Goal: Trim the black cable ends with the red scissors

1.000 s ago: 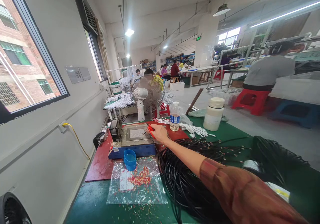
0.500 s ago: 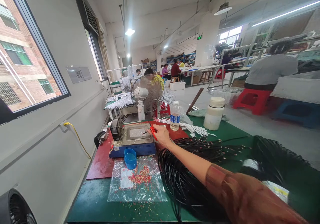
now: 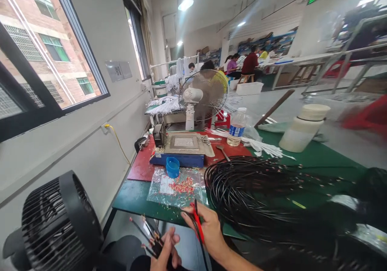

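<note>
Low at the front edge, my left hand [image 3: 166, 249] is closed around a bundle of black cables [image 3: 152, 236], whose ends show pinkish-red wire tips. To its right my right hand [image 3: 208, 226] grips a slim red-handled tool [image 3: 198, 222] with a dark tip pointing up. A single black cable [image 3: 203, 253] runs down from the same hand; how the fingers hold it is partly hidden. Beyond the hands lies a clear plastic bag [image 3: 157, 198] strewn with red and yellow wire scraps [image 3: 184, 187]. A blue cup [image 3: 172, 168] stands on its far edge.
Behind the cup sits a blue solder pot [image 3: 181, 160] with a small fan. Coiled black cables [image 3: 242, 190] cover the table's right part. A water bottle [image 3: 236, 128], a cream jar [image 3: 304, 130], a spoon [image 3: 223, 152] and white wires lie farther back. A black fan [image 3: 60, 218] stands left.
My right hand has drawn back from over the solder pot to the table's front edge with the red-handled tool. My left hand and its cable bundle have come into view. The view has shifted.
</note>
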The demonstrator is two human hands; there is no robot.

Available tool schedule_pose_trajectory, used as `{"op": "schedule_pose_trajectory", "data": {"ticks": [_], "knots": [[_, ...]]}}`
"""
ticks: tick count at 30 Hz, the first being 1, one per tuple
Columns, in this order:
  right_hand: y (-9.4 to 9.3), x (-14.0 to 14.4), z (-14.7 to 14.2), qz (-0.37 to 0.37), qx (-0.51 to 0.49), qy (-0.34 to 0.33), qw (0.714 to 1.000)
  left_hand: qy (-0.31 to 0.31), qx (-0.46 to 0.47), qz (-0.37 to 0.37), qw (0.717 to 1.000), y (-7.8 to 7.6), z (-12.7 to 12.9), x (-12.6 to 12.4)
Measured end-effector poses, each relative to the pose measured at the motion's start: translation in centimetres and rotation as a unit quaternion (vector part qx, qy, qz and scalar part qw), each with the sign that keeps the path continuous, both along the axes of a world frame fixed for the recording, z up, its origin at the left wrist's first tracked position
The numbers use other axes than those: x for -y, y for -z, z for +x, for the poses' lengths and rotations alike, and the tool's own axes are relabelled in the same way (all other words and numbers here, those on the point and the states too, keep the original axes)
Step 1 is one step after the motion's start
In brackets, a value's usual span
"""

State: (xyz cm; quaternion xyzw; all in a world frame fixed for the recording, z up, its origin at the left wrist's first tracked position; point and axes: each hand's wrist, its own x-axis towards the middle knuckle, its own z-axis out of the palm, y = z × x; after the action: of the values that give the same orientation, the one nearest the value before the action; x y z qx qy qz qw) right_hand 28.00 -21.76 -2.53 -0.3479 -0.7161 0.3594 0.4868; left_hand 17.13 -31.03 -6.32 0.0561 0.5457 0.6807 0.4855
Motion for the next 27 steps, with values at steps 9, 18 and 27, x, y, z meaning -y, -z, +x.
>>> {"op": "schedule_pose_trajectory", "data": {"ticks": [9,18,27], "knots": [[1.4,4.8,0.2,0.012,0.072,-0.099,0.992,-0.011,0.108,0.061,0.992,-2.8,1.5,0.9],[-0.8,4.0,3.5,-0.029,0.246,-0.134,0.959,-0.063,0.016,0.006,0.998,-2.0,0.7,1.6],[-1.3,4.8,3.3,-0.251,0.191,-0.274,0.908,-0.036,-0.015,0.011,0.999,-0.2,1.3,1.6]]}}
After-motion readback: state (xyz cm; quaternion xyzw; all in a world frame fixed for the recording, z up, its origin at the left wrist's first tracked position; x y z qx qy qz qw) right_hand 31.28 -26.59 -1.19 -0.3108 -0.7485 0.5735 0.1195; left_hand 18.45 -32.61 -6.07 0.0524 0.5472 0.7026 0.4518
